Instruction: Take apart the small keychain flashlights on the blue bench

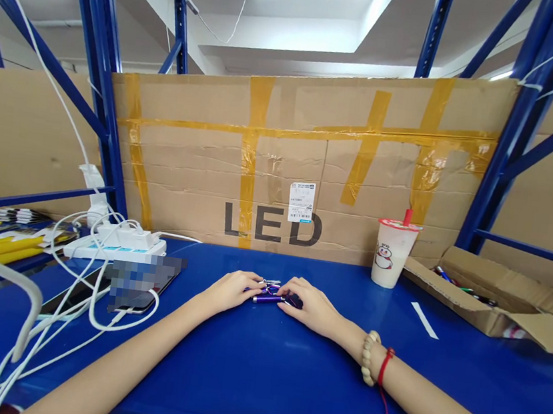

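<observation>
My left hand [232, 290] rests on the blue table with its fingers curled together, their tips against the left end of a small bunch of shiny purple pens [268, 299]. Opposite it lies my right hand [313, 307], its bent fingers over the right end of the same bunch. One purple pen lies nearest me, between the two hands. Silvery parts [272, 282] show behind it. A dark, rounded piece [294, 300] sticks out by the right fingers; its kind is not clear. The fingers hide part of the bunch.
A lidded drink cup [393, 256] with a red straw stands at right. Beyond it is an open cardboard box [466, 304] with pens. A white strip [424, 320] lies nearby. At left are phones [138, 291], a power strip [115, 244] and tangled white cables [46, 333].
</observation>
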{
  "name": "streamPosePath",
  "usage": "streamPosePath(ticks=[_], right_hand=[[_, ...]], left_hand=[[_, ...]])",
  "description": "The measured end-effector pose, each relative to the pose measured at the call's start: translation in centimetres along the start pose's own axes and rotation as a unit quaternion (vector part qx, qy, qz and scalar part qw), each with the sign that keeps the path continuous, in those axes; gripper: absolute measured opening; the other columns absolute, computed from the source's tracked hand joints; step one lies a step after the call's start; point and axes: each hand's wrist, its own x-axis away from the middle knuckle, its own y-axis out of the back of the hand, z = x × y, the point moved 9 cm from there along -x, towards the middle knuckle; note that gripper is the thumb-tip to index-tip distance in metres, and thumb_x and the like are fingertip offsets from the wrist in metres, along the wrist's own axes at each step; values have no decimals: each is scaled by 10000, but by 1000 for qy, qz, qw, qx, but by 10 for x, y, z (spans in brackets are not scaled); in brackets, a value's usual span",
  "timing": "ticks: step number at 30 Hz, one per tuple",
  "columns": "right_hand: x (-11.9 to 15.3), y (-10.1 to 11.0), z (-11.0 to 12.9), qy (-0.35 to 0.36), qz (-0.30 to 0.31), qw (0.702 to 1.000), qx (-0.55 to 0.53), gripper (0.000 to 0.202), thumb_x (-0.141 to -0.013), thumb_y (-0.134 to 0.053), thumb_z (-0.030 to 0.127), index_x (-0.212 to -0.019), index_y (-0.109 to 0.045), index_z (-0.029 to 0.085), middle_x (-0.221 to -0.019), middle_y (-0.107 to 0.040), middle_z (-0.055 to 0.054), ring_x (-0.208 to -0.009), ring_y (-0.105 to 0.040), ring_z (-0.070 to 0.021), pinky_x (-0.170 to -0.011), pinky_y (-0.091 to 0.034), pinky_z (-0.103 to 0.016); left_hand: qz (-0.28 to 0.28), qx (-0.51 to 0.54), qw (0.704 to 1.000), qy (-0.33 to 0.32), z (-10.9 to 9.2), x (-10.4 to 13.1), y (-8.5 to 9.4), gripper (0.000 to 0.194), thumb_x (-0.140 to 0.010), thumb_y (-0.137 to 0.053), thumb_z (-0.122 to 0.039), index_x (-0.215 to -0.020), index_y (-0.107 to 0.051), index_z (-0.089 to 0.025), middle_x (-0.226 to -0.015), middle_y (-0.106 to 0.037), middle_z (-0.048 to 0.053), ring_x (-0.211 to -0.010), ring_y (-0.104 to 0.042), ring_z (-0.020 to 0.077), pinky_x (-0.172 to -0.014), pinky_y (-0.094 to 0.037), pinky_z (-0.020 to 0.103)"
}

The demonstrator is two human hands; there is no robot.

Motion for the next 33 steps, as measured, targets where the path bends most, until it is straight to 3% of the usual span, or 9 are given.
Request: streamPosePath(ticks=[7, 11, 15, 17, 19, 22, 24, 28, 33], right_hand=[[0, 2, -9, -32, -11, 999, 5, 156, -849, -514, 334, -923, -595, 223, -900, -595, -24, -863, -544, -160, -766, -444, -308], [2, 9, -25, -105, -17, 992, 63, 210, -824, -537, 392, -901, -620, 215, -896, -602, -51, -875, -550, -198, -709, -439, -315], [4, 5, -38, -160, 17, 986, 45, 236, -816, -544, 433, -891, -632, 228, -844, -606, -27, -742, -561, -162, -594, -401, -270], [2, 2, -37, -150, 23, 988, 25, 229, -819, -543, 435, -903, -634, 242, -841, -605, -12, -692, -550, -139, -572, -385, -256], [-1, -1, -32, -121, 21, 992, 13, 229, -826, -537, 440, -921, -637, 256, -872, -603, -4, -682, -545, -126, -571, -382, -248], [-8, -7, -23, -60, 19, 998, -9, 227, -844, -527, 436, -929, -641, 259, -900, -600, 0, -681, -546, -112, -586, -392, -239], [-12, -9, -21, -25, 16, 999, -27, 228, -849, -529, 426, -889, -645, 234, -889, -597, -3, -668, -544, -103, -598, -402, -235], [-20, -12, -29, -3, 11, 997, -72, 246, -829, -560, 425, -823, -644, 195, -875, -589, -15, -625, -527, -90, -612, -427, -233], [-31, -12, -34, 6, -7, 992, -125, 203, -822, -573, 369, -841, -651, 182, -888, -632, -27, -767, -579, -123, -710, -452, -236]], left_hand=[[6, -148, 981, 127, 20, 6, 10, 328, -919, -355, -267, -961, -674, -201, -1040, -628, 82, -911, -612, 206, -741, -482, 291], [-6, -158, 969, 191, 49, 14, 15, 345, -917, -338, -263, -905, -667, -162, -972, -627, 116, -868, -611, 237, -688, -481, 318], [-19, -155, 960, 234, 67, 22, 19, 326, -902, -354, -231, -877, -668, -145, -930, -621, 129, -864, -596, 258, -684, -475, 346], [-35, -146, 964, 221, 58, 20, 20, 313, -904, -355, -211, -923, -664, -160, -993, -611, 115, -957, -563, 245, -784, -456, 357], [-68, -110, 978, 164, 35, 13, 20, 301, -918, -364, -253, -959, -653, -181, -1062, -590, 89, -1032, -519, 223, -894, -404, 368], [-73, 11, 992, 105, 4, 3, 7, 335, -906, -398, -426, -905, -630, -185, -941, -585, 54, -906, -540, 179, -853, -426, 320], [-60, 0, 994, 96, -6, -2, -2, 332, -873, -449, -465, -929, -580, -166, -955, -565, 61, -910, -522, 204, -838, -422, 354], [-30, 3, 993, 114, 2, -9, -15, 268, -905, -415, -405, -850, -498, -157, -885, -558, 44, -843, -506, 192, -796, -411, 355], [-27, 41, 984, 169, 18, -13, -15, 253, -937, -341, -364, -834, -457, -164, -870, -564, 44, -833, -524, 193, -773, -408, 343]])
